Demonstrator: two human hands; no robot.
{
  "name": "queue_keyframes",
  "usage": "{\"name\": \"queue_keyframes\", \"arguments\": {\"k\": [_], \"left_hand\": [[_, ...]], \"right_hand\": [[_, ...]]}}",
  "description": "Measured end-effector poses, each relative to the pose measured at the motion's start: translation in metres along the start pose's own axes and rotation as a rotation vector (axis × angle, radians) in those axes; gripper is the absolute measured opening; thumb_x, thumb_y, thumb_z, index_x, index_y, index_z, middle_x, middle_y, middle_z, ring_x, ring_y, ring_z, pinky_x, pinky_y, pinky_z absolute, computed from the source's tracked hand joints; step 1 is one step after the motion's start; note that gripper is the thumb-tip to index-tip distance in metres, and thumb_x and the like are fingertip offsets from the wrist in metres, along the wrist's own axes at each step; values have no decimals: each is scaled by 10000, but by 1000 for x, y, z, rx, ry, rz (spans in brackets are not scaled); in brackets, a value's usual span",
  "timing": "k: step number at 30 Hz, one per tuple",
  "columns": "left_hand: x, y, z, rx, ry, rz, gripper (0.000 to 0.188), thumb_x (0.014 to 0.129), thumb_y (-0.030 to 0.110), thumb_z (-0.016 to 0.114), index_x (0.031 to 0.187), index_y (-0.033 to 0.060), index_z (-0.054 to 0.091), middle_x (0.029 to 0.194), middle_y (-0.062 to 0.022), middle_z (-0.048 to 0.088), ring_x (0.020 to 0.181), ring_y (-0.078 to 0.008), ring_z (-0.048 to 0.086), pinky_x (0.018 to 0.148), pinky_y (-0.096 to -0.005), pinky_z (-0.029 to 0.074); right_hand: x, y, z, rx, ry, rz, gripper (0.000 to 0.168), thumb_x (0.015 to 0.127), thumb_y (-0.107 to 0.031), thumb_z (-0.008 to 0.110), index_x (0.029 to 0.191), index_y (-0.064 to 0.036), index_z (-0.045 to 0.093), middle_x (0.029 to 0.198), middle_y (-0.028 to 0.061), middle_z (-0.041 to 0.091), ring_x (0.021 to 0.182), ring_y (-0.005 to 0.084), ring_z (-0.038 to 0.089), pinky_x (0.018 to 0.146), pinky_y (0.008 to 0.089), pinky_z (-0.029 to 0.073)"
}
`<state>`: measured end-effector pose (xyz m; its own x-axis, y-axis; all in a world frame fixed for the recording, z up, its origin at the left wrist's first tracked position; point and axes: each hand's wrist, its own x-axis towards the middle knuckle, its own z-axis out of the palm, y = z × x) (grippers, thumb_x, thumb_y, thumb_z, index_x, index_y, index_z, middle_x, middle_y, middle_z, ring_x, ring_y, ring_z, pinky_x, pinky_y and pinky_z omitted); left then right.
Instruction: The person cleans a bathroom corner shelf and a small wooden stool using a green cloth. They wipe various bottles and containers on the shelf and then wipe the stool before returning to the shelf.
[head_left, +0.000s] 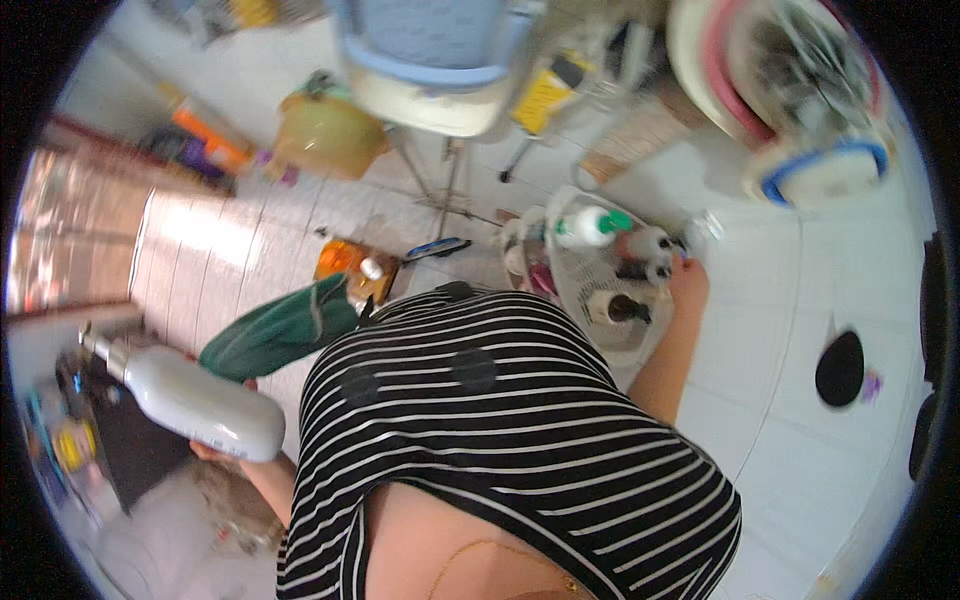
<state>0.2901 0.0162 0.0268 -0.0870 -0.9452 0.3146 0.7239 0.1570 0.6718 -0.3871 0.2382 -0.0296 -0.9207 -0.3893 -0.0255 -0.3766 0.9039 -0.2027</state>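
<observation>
My left hand is wrapped around a large white pump bottle, tilted with its silver pump pointing up and left. Beside the bottle a green cloth hangs by the same hand; whether the fingers grip it is hidden. On the other side, my right hand reaches to the wall-side edge of a white plastic basket. Its fingertips are blurred, so its hold is unclear. In the basket stand a white bottle with a green pump, dark-capped bottles and a pale bottle with a dark top.
A blue-seated chair stands ahead, near a yellowish plastic bag. Stacked basins are at upper right. An orange item and a blue-black object lie low ahead. White tiles line the right side.
</observation>
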Motion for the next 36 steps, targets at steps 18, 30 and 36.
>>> {"name": "queue_keyframes", "arguments": {"k": [18,30,36], "left_hand": [[-171,10,-65,78,779,49,1181,584,457,853,1495,129,176,1452,-165,328,1206,-451,462,744,-593,587],[-225,-29,-87,159,1148,3,1185,587,472,849,1497,130,170,1462,-162,318,1201,-452,467,736,-589,588],[-226,-34,-79,166,1135,7,1187,588,479,846,1498,131,167,1467,-160,313,1198,-453,469,732,-586,589]], "right_hand": [[-165,-500,354,-117,-857,-1229,430,861,-259,643,1255,-123,537,1053,157,663,970,340,625,814,431,511],[-234,-598,563,-277,-773,-1238,192,916,-159,491,1059,-146,619,1059,165,648,1007,363,611,840,427,494],[-188,-554,516,121,-733,-1257,119,886,-132,576,1002,-127,601,972,155,654,890,359,611,765,431,488]]}}
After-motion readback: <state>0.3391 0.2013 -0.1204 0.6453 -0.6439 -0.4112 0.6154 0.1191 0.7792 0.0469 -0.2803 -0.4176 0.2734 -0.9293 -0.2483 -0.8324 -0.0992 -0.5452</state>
